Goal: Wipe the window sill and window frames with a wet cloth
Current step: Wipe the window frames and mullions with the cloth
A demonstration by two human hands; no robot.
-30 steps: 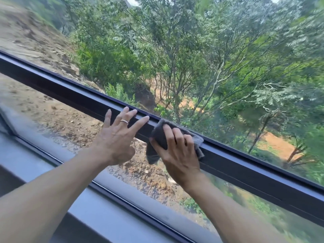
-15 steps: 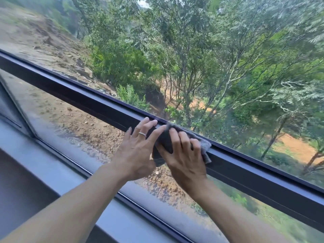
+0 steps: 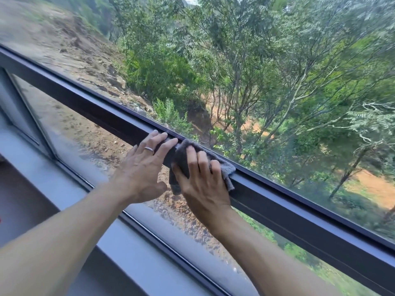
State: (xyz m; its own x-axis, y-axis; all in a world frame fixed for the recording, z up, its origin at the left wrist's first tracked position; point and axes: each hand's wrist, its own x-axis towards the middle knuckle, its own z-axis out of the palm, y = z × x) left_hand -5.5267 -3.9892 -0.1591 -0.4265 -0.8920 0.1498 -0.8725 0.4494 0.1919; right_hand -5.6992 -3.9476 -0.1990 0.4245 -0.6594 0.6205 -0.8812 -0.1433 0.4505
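Both hands are sliding closer; the left hand (image 3: 142,171) is lying flat-fingered, touching the right hand (image 3: 203,184), which is pressing the grey cloth (image 3: 222,167) against the dark frame rail (image 3: 299,212), bare rail stretching either side.

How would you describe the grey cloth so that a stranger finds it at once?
Follow the dark horizontal bar of the window frame across the glass to the two hands. The crumpled grey cloth lies on this bar under the right hand. The left hand, wearing a ring, holds nothing.
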